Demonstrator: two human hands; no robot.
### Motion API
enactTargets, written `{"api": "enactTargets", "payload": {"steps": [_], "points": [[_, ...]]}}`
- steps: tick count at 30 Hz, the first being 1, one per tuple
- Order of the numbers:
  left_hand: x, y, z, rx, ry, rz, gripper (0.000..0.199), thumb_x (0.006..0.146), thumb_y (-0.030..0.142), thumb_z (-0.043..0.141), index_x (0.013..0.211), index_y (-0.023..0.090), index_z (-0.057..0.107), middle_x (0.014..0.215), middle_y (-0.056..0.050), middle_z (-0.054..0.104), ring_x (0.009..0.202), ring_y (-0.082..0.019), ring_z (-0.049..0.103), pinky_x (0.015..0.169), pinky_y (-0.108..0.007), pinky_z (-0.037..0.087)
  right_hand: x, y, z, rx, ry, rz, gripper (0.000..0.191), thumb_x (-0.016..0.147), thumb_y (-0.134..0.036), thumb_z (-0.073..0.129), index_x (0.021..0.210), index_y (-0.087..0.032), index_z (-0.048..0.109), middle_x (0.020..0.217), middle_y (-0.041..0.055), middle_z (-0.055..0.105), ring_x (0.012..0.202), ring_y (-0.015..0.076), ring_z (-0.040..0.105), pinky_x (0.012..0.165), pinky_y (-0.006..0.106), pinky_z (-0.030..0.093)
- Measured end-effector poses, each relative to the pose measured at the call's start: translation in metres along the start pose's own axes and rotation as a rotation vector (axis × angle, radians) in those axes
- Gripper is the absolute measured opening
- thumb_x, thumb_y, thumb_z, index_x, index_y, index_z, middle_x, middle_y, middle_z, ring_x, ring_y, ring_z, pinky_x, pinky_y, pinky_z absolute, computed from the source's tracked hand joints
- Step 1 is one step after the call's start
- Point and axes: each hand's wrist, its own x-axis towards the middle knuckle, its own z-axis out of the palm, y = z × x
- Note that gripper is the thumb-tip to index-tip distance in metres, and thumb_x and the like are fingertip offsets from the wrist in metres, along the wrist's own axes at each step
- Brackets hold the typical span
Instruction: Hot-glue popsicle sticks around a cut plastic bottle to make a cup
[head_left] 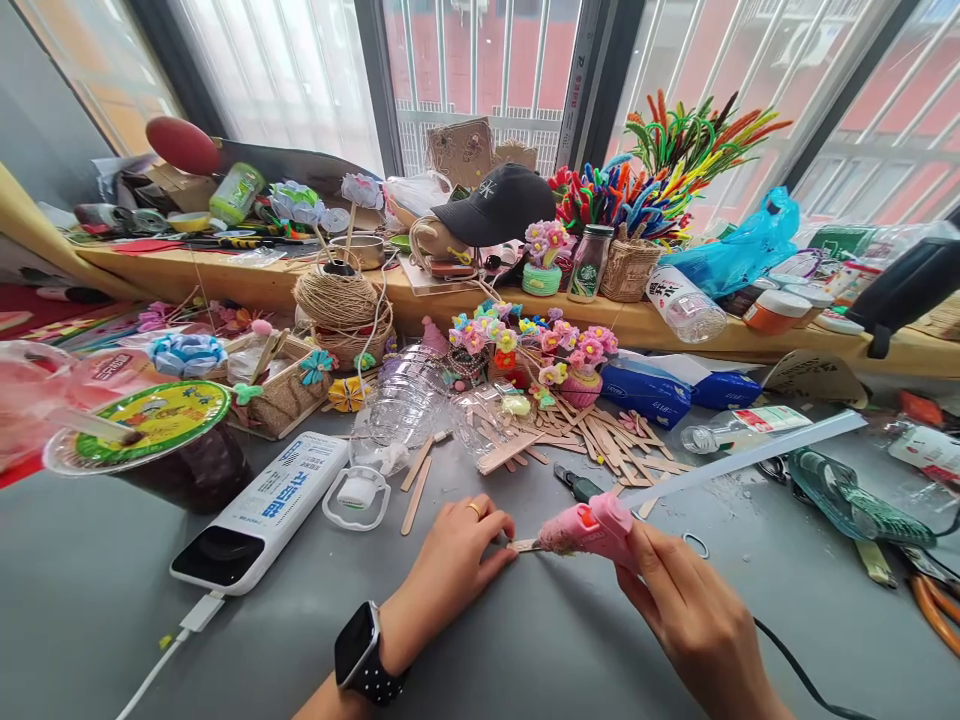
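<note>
My left hand (466,545), with a ring and a smartwatch at the wrist, pinches a small wooden piece (523,546) low over the grey table. My right hand (686,590) is wrapped round a pink glue gun (589,530), whose nozzle points left and meets the wooden piece near my left fingertips. A long translucent glue stick (750,460) sticks out of the gun's back toward the upper right. Beyond my hands lies a pile of wooden craft sticks (600,435), with two loose sticks (416,495) left of it.
At the left stand a lidded cup (180,450) and a white power bank (262,515) with a cable. Plastic bottles (405,395), pipe-cleaner flowers (555,345) and blue boxes (645,390) line the back. Orange-handled scissors (934,600) lie far right. A black cord (795,665) trails lower right.
</note>
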Motion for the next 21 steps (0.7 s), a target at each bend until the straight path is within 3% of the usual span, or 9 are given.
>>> {"api": "enactTargets", "payload": {"steps": [7, 15, 21], "points": [[0.000, -0.002, 0.001, -0.012, 0.022, 0.010, 0.009, 0.077, 0.024, 0.056, 0.086, 0.021, 0.058, 0.086, -0.003, 0.058, 0.081, -0.020, 0.054, 0.072, -0.033, 0.038, 0.001, 0.002, -0.002, 0.005, 0.024, 0.006, 0.052, 0.078, -0.010, 0.057, 0.127, -0.010, 0.040, 0.086, 0.0076, 0.067, 0.072, 0.0160, 0.059, 0.067, 0.029, 0.044], [0.000, -0.003, 0.001, -0.008, 0.024, 0.011, 0.007, 0.077, 0.023, 0.058, 0.082, 0.018, 0.056, 0.085, -0.003, 0.057, 0.080, -0.019, 0.053, 0.071, -0.032, 0.038, 0.005, 0.006, -0.006, -0.080, 0.048, 0.051, 0.038, 0.075, -0.013, 0.061, 0.111, -0.008, 0.052, 0.080, 0.0061, 0.066, 0.068, 0.0140, 0.058, 0.068, 0.026, 0.043], [0.000, -0.005, 0.002, -0.009, 0.036, 0.026, 0.007, 0.077, 0.024, 0.058, 0.082, 0.018, 0.055, 0.083, -0.002, 0.057, 0.079, -0.019, 0.053, 0.071, -0.032, 0.038, -0.003, 0.014, 0.001, -0.133, 0.074, 0.175, 0.032, 0.076, -0.026, 0.060, 0.102, -0.007, 0.054, 0.082, 0.0097, 0.064, 0.073, 0.0176, 0.059, 0.068, 0.027, 0.045]]}}
